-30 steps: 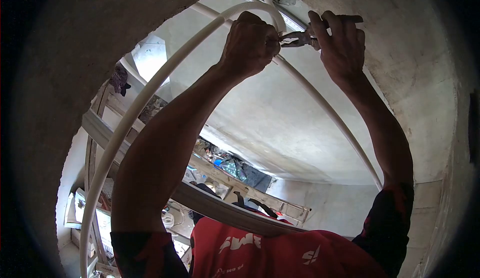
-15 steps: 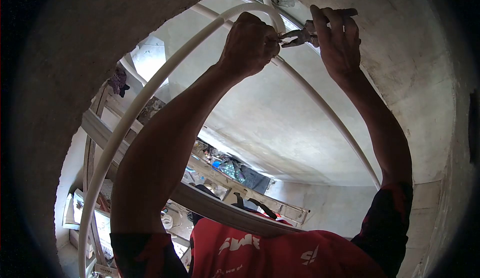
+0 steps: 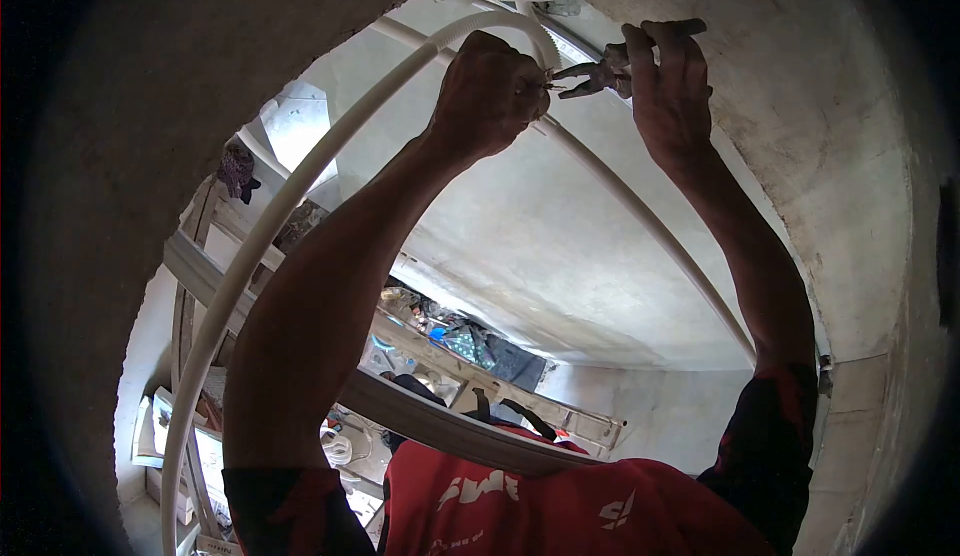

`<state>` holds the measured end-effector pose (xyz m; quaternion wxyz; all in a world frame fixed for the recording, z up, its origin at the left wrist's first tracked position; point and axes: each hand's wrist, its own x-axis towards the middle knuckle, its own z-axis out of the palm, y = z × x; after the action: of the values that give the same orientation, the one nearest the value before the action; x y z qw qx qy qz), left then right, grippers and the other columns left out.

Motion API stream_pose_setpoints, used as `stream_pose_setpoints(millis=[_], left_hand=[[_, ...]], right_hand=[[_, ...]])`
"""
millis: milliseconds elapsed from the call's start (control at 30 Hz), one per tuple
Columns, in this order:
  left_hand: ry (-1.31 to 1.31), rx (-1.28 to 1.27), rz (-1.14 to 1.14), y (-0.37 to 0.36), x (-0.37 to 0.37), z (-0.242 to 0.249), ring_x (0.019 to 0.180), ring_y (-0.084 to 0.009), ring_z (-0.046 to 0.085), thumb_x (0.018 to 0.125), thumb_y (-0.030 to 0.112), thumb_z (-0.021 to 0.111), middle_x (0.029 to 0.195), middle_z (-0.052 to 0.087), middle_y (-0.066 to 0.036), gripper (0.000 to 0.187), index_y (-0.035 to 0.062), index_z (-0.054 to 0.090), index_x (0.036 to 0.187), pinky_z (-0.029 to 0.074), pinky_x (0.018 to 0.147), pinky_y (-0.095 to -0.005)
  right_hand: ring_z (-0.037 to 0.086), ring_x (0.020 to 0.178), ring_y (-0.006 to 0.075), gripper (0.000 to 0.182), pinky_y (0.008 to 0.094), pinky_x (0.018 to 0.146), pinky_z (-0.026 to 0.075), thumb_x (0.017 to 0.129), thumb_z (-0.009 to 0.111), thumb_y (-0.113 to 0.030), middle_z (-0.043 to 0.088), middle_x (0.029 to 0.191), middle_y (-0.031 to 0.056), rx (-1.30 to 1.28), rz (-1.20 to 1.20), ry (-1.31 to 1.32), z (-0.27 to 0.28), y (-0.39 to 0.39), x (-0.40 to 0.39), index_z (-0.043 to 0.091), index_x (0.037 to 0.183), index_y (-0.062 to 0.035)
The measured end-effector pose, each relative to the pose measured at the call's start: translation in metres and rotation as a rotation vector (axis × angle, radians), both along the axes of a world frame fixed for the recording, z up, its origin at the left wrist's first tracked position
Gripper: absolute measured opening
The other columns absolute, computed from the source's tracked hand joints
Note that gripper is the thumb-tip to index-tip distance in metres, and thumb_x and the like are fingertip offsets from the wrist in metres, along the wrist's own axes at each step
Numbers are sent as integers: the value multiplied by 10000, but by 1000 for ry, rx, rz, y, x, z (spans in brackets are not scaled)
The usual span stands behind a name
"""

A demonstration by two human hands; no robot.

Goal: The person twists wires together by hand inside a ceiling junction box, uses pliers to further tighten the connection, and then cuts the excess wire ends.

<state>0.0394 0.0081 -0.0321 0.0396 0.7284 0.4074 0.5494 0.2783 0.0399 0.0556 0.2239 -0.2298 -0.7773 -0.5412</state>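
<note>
My left hand is raised in a closed fist, pinching what looks like thin wire; only a short tip shows past the fingers. Held up to the right, my right hand is wrapped round the handles of a pair of pliers. The plier jaws are parted and point left, close to the wire tip. Behind the left fist curves a white corrugated conduit, joined to a smooth white pipe that bends down the left side.
Another white pipe slants down to the right between my arms. A rough-edged plaster wall surrounds the opening. Below lie a metal beam, wooden boards and a heap with blue and dark cloth.
Both hands have shifted slightly left and down in view. The plier jaws now show more widely parted near the left fingertips.
</note>
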Motion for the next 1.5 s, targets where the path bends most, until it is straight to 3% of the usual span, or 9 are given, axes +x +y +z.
stream_pose_setpoints(millis=[400, 667, 900, 1067, 1267, 1500], left_hand=[[13, -16, -16, -1, 1, 4, 989, -278, 618, 823, 267, 661, 776, 761, -50, 209, 108, 793, 794, 505, 932, -423], [27, -40, -16, -2, 0, 4, 983, -292, 622, 855, 306, 647, 806, 754, -73, 258, 102, 788, 784, 508, 929, -448], [25, 46, -32, -2, -2, 3, 986, -297, 629, 879, 279, 656, 828, 758, -94, 243, 79, 785, 831, 513, 923, -455], [44, 32, -31, -1, -3, 2, 999, -297, 631, 877, 260, 692, 845, 760, -96, 206, 78, 786, 852, 512, 923, -460], [43, 28, -17, -1, -1, 1, 1008, -297, 632, 868, 244, 731, 869, 752, -96, 177, 79, 786, 901, 515, 922, -462], [92, 18, -6, -2, -4, 4, 996, -294, 626, 864, 248, 727, 887, 747, -95, 180, 83, 787, 903, 515, 921, -456]], right_hand=[[514, 1156, 335, 560, 446, 931, 521, 775, 821, -139, 509, 1334, 151, -97, 1, 21, 0, -3, -6, 596, 1282, -65], [540, 1045, 235, 369, 442, 869, 426, 842, 725, -218, 570, 1225, 50, 15, -92, 6, 0, -1, -3, 623, 1187, -139], [553, 1021, 231, 343, 431, 854, 443, 814, 736, -205, 576, 1179, 39, 51, -68, -3, 6, -1, -5, 628, 1132, -136], [618, 944, 265, 336, 434, 825, 530, 840, 744, -156, 577, 1209, 122, -151, -115, -60, 6, 2, 3, 608, 1134, -65], [649, 1073, 350, 438, 538, 979, 529, 854, 751, -115, 529, 1301, 203, -126, -8, 6, 6, 2, -5, 563, 1238, -21], [630, 1116, 379, 462, 608, 1006, 505, 868, 748, -106, 511, 1319, 222, -161, -57, 17, 9, -7, -7, 549, 1275, -19]])
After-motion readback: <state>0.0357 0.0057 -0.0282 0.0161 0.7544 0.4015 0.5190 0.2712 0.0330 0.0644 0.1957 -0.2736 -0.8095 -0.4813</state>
